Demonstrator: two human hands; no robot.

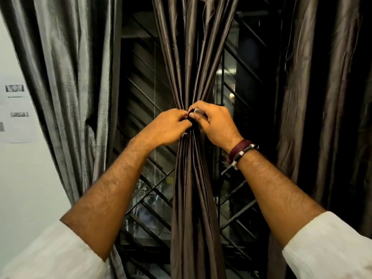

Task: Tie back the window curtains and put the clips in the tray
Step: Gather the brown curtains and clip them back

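A dark brown satin curtain (191, 57) hangs in the middle of the window, gathered into a tight waist at hand height. My left hand (169, 127) grips the gathered folds from the left with curled fingers. My right hand (215, 123) meets it from the right, its fingers pinching a small dark tie or clip (191, 113) with a pale bit showing at the waist. Most of that small thing is hidden by my fingers. No tray is in view.
A grey curtain (66, 77) hangs at the left and another dark curtain (322, 97) at the right. Behind them is a window with a black diagonal grille (145, 93). A white wall with paper notices (18, 109) lies far left.
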